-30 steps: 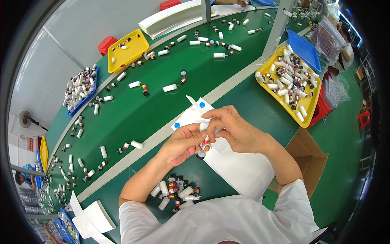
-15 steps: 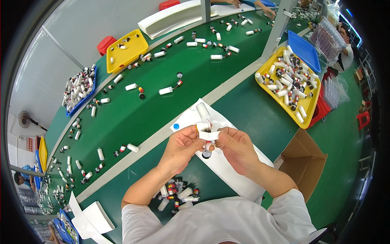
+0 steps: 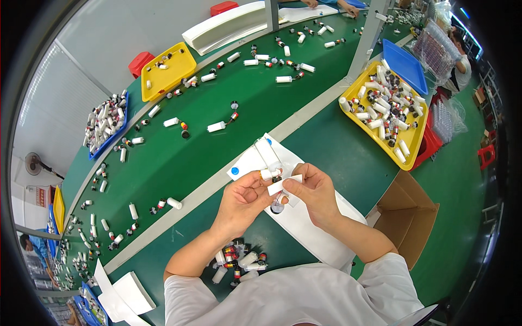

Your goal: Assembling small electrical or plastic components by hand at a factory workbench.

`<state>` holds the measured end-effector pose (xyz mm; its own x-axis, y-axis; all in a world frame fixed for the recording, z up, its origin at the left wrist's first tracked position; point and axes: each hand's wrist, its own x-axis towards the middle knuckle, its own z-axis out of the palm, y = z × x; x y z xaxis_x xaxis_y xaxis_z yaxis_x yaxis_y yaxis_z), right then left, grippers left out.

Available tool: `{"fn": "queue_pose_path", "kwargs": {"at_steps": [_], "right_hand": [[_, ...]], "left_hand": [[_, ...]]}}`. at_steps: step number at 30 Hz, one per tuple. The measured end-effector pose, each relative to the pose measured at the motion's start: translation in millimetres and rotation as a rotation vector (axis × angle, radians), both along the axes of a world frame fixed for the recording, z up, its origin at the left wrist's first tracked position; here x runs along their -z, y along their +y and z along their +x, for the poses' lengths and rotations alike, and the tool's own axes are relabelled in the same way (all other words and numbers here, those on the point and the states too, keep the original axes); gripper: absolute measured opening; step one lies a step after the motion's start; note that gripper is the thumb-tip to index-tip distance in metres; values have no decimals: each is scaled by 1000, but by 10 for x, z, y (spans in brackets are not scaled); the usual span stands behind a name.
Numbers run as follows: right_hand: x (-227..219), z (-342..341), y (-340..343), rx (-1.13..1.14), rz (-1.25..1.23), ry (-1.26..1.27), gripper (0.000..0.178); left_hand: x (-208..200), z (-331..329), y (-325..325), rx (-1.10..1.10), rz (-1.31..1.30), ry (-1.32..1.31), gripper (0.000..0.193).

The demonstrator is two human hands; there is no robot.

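Observation:
Over a white paper sheet (image 3: 253, 162), my left hand (image 3: 242, 201) is closed on a small pump-like assembly with a white cylinder (image 3: 267, 154) at its far end. A clear round cap (image 3: 277, 208) hangs from its near end. My right hand (image 3: 315, 195) pinches a short white strip (image 3: 280, 187) between thumb and fingers. That strip lies across the middle of the assembly, touching it, and my left fingertips meet its left end. The fingers hide part of the assembly. Near my left elbow lies a pile of similar assemblies (image 3: 239, 259).
A green conveyor belt (image 3: 157, 168) carries scattered assemblies. Filled trays, one yellow (image 3: 418, 142) and one blue (image 3: 92, 154), stand right and left. A cardboard box (image 3: 405, 217) sits at right; white paper sheets (image 3: 128, 293) lie lower left. Co-workers' hands (image 3: 348, 6) show at the far edge.
The white strip, bent against the assembly before, now lies straighter and tilted up to the right, with my right thumb on it. The pieces on the belt have shifted left and nearer.

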<state>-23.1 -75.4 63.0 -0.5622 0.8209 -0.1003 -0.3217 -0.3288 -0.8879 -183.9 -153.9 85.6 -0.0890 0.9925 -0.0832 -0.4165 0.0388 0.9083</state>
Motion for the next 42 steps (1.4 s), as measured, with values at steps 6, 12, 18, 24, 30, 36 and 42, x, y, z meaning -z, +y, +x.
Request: {"fn": "queue_pose_path", "kwargs": {"at_steps": [6, 12, 18, 24, 30, 36, 42], "right_hand": [[448, 615, -240, 59, 12, -9, 33], [816, 1129, -314, 41, 288, -130, 25], [689, 1274, -212, -61, 399, -132, 20], [669, 1157, 75, -123, 451, -437, 16], [1040, 1215, 433, -44, 207, -43, 21], [606, 1408, 208, -237, 267, 45, 50], [780, 1290, 250, -271, 165, -19, 62]], "left_hand": [[429, 697, -230, 18, 81, 37, 37], [845, 1172, -291, 19, 189, -26, 26], [870, 1304, -158, 86, 275, -86, 30], [1142, 1105, 95, 75, 300, -60, 24], [1049, 1038, 278, 137, 332, -264, 11], [861, 1325, 155, 205, 344, -285, 10], [968, 1276, 185, 146, 283, -247, 10]]}}
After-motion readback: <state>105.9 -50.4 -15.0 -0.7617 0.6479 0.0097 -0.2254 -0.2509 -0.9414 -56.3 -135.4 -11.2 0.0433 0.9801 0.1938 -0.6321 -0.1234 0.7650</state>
